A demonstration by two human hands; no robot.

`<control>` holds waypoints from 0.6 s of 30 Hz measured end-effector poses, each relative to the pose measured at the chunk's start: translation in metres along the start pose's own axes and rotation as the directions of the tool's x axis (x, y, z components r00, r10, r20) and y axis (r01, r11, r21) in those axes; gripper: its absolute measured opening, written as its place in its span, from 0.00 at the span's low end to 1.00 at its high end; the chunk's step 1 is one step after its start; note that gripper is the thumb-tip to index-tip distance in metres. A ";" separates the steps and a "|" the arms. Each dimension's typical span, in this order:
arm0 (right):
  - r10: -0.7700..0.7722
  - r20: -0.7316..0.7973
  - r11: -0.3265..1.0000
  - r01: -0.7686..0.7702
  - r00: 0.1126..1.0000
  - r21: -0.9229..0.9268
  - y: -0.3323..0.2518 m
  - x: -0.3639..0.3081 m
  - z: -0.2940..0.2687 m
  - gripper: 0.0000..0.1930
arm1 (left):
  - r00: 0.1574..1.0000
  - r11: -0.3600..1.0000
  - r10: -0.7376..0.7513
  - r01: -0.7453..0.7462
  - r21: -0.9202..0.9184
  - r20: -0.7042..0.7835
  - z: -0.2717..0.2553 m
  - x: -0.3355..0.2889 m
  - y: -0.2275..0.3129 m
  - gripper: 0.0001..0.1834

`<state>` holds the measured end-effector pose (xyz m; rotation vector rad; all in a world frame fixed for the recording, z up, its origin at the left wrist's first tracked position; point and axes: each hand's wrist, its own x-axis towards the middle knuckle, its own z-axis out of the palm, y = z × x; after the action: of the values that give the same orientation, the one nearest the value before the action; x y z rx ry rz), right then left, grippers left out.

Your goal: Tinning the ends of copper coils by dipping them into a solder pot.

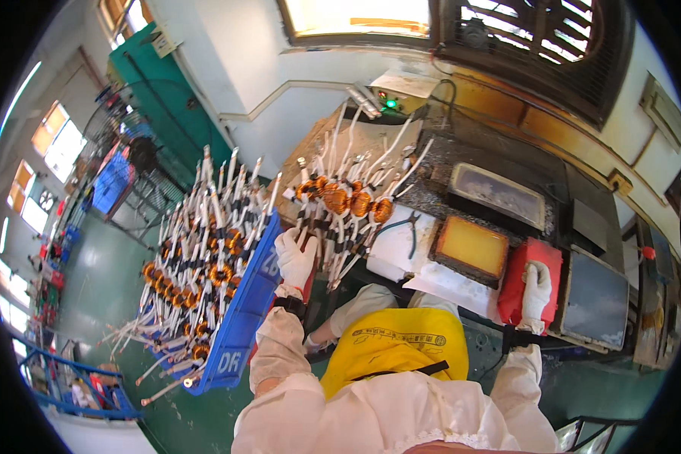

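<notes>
I see the white-gloved left hand [295,257] curled beside white-sleeved leads [339,228], fingertips too hidden to tell whether it grips one, while well apart the right hand [537,291] lies over a smooth red box [515,281], partly covering it, its grip equally unclear to me. Glossy copper-wound toroidal coils [337,199] sit bunched on the bench left of the rough-rimmed yellow pan [472,247], lower leads lost in tangle.

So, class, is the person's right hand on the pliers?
No, the right hand is on a red block, while the pliers lie apart on white paper.
</notes>
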<state>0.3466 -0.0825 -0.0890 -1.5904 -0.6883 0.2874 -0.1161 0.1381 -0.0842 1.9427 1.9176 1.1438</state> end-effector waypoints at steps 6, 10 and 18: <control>-0.016 0.035 0.999 0.014 0.999 0.042 0.005 0.003 -0.008 0.10 | 0.951 0.969 0.194 -0.147 0.199 -0.241 -0.072 -0.023 -0.034 0.15; 0.007 0.046 0.994 -0.012 0.999 0.105 0.012 0.005 -0.010 0.10 | 0.948 0.946 0.181 -0.095 0.309 -0.263 -0.115 -0.037 -0.047 0.14; -0.007 0.054 0.993 0.000 0.999 0.114 0.027 0.012 -0.015 0.10 | 0.937 0.873 -0.313 0.347 0.343 -0.153 -0.154 -0.059 -0.101 0.24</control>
<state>0.3714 -0.0872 -0.1102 -1.4769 -0.7040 0.3622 -0.2822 0.0411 -0.0630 1.6338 2.5442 0.8375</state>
